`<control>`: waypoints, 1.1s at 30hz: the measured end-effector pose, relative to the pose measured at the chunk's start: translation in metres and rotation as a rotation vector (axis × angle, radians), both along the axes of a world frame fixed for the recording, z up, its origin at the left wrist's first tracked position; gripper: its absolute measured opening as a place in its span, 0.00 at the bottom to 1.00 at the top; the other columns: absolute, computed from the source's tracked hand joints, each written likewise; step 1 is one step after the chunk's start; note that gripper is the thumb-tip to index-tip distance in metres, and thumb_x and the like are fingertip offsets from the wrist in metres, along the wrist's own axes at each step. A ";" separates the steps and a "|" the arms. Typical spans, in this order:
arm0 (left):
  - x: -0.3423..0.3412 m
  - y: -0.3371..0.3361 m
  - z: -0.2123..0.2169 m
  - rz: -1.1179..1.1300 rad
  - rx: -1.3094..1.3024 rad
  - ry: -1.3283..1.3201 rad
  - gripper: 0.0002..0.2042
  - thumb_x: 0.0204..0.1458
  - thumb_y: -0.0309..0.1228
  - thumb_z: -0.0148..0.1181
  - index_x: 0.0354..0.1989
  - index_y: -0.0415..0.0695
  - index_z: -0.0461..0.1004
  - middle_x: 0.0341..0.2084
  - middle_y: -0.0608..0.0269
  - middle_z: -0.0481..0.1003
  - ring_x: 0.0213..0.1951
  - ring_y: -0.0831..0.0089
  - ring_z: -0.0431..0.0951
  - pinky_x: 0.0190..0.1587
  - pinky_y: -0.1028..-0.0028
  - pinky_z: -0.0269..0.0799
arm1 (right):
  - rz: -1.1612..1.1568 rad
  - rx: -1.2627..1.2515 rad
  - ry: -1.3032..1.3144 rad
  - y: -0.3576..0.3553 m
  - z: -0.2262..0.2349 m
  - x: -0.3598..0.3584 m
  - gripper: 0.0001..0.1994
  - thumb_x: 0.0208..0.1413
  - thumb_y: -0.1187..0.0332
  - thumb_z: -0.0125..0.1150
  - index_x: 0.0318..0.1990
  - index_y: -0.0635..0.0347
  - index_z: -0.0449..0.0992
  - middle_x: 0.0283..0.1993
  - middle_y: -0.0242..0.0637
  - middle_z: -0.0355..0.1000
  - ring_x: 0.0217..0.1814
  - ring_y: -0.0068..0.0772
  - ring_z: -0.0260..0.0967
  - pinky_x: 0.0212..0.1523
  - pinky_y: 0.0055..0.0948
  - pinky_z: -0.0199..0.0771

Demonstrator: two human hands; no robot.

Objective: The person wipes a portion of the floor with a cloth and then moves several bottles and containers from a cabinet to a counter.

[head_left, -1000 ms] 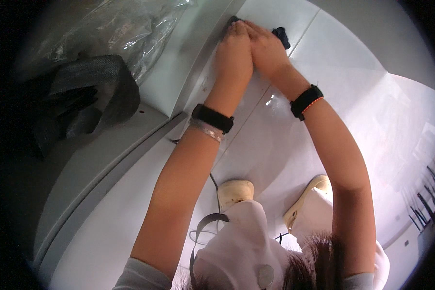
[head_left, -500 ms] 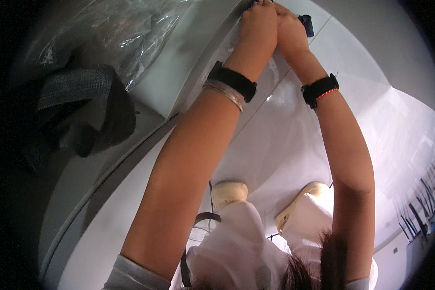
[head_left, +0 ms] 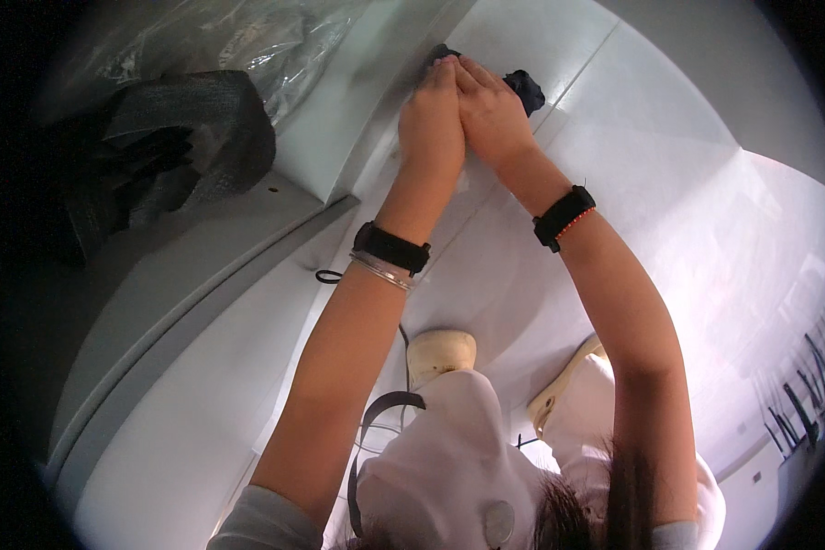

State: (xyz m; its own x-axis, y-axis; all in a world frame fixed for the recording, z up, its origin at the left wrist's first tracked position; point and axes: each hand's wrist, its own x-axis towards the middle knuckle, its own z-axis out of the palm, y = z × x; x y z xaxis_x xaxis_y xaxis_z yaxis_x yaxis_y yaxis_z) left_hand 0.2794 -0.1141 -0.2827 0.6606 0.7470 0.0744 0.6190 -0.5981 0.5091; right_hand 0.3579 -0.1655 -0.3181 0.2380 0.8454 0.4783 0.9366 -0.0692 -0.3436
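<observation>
Both my arms reach forward, and the hands meet at the far side over the pale surface. My left hand (head_left: 433, 124) has its fingers bent around the edge of a dark crumpled cloth (head_left: 524, 93). Against it lies my right hand (head_left: 495, 119), its fingers pressed over the same bunched cloth. Dark folds stick out beyond the left fingertips and to the right of the right hand. The rest of the cloth is hidden under the hands.
To the left, a dark woven strap (head_left: 188, 119) lies beside clear plastic wrapping (head_left: 293, 55) on a grey ledge (head_left: 220, 247). A small black loop (head_left: 328, 276) sticks out below the ledge. Below are my cream shoes (head_left: 440, 356); several dark thin items (head_left: 802, 394) are at far right.
Both hands have come back toward me and to the left, the dark cloth with them. The strap and ledge have also shifted in view.
</observation>
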 end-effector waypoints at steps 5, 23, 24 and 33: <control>0.024 0.005 0.009 -0.038 -0.065 0.142 0.17 0.52 0.24 0.49 0.51 0.38 0.66 0.45 0.48 0.73 0.46 0.51 0.73 0.46 0.60 0.71 | 0.005 -0.092 0.015 0.002 -0.004 0.023 0.16 0.45 0.72 0.53 0.44 0.64 0.71 0.45 0.37 0.69 0.50 0.37 0.67 0.48 0.29 0.71; 0.056 0.013 0.038 -0.015 0.162 0.134 0.10 0.53 0.26 0.51 0.43 0.40 0.70 0.38 0.47 0.75 0.41 0.52 0.77 0.42 0.61 0.75 | -0.047 0.114 -0.016 0.020 0.020 0.056 0.15 0.48 0.70 0.53 0.46 0.57 0.71 0.45 0.37 0.71 0.51 0.39 0.68 0.52 0.33 0.68; 0.055 0.011 0.040 0.000 0.137 0.148 0.10 0.53 0.26 0.50 0.43 0.40 0.69 0.38 0.47 0.75 0.41 0.52 0.77 0.42 0.61 0.75 | -0.030 0.073 0.007 0.019 0.022 0.053 0.15 0.48 0.71 0.53 0.46 0.57 0.71 0.46 0.37 0.71 0.52 0.39 0.67 0.52 0.32 0.68; 0.026 -0.005 0.025 0.036 0.043 0.104 0.13 0.53 0.25 0.46 0.47 0.39 0.66 0.43 0.47 0.73 0.44 0.51 0.75 0.45 0.60 0.73 | 0.023 -0.061 0.013 -0.004 0.018 0.025 0.17 0.47 0.71 0.53 0.48 0.61 0.70 0.51 0.36 0.68 0.57 0.40 0.63 0.55 0.32 0.67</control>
